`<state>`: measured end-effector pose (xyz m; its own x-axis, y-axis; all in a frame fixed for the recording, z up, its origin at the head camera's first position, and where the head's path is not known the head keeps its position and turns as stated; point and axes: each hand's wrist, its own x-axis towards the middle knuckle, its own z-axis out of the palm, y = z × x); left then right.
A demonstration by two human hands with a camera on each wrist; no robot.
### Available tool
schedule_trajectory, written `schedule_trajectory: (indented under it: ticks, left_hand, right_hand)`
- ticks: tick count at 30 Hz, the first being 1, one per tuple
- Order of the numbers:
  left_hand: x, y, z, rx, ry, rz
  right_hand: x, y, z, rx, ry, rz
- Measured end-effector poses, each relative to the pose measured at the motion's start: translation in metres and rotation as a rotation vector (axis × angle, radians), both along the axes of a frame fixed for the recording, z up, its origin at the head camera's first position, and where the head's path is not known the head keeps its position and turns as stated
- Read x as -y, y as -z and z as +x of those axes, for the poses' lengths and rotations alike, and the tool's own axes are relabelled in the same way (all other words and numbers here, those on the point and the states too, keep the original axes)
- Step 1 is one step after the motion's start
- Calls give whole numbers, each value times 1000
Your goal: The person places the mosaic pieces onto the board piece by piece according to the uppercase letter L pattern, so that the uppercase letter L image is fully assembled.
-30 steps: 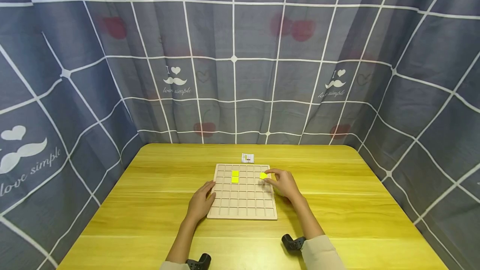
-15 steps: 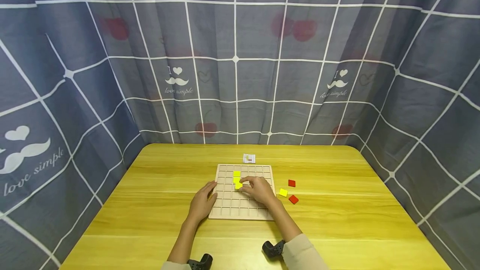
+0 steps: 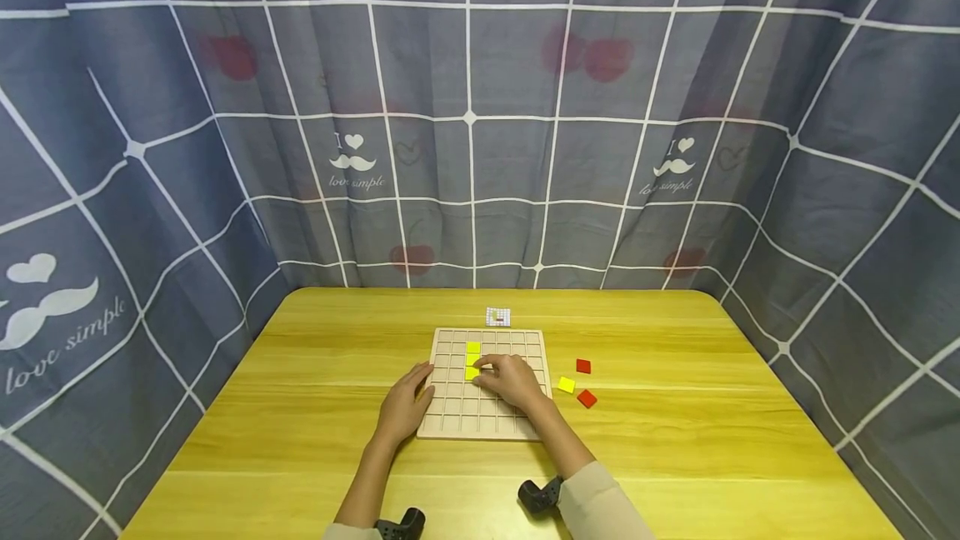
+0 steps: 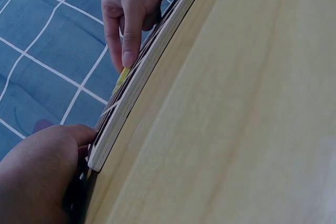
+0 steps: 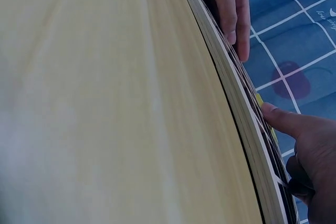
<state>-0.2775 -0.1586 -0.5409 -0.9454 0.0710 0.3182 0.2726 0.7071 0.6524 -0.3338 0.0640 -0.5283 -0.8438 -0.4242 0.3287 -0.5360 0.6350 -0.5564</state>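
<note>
- Board (image 3: pixel 450 421) of pale wood, flat and square, lying on the yellowish wood-grain table (image 3: pixel 300 407); thin raised ridges divide its top into small square cells.
- Done so far: three bright yellow tiles (image 3: pixel 471 360) line up in one column, left of the board's centre and toward its back.
- Right hand (image 3: pixel 513 379) over the board, its thumb and finger pinching the front yellow tile (image 3: pixel 472 374); whether that tile sits fully in its cell is hard to tell, as the fingers partly cover it.
- Left hand (image 3: pixel 402 407) at the board's left edge, fingers relaxed against it, gripping nothing.
- Apparently left to place: one loose yellow tile (image 3: pixel 567 385) and two red tiles (image 3: pixel 583 366), all thin, smooth squares scattered right of the board.
- Small white card (image 3: pixel 498 317) just behind the board, printed with a grid and coloured marks.
- Grey-blue curtain (image 3: pixel 420 65) with white lines, hanging in soft folds beyond the board.
</note>
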Motion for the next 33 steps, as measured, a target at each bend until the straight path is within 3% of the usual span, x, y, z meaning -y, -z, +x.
schedule_trajectory:
  ticks: [8,13,18,24,29,33]
  left_hand:
    - [2,5,9,20,2,3]
    - [0,5,9,23,5,4]
    - [0,-2,0,22,6,-2]
    - [1,-8,-8,19,13,-6]
    - [0,-8,-7,32,13,-6]
    - [1,-4,-2,47,7,-16]
  right_hand:
    - [0,5,11,39,-5,-46]
    - [-13,0,11,74,21,-166]
    - [-43,-11,5,80,88,-260]
    - [-103,-15,7,126,169,-330]
    - [-142,-8,16,179,197,-257]
    - [-152,-1,25,219,196,-153]
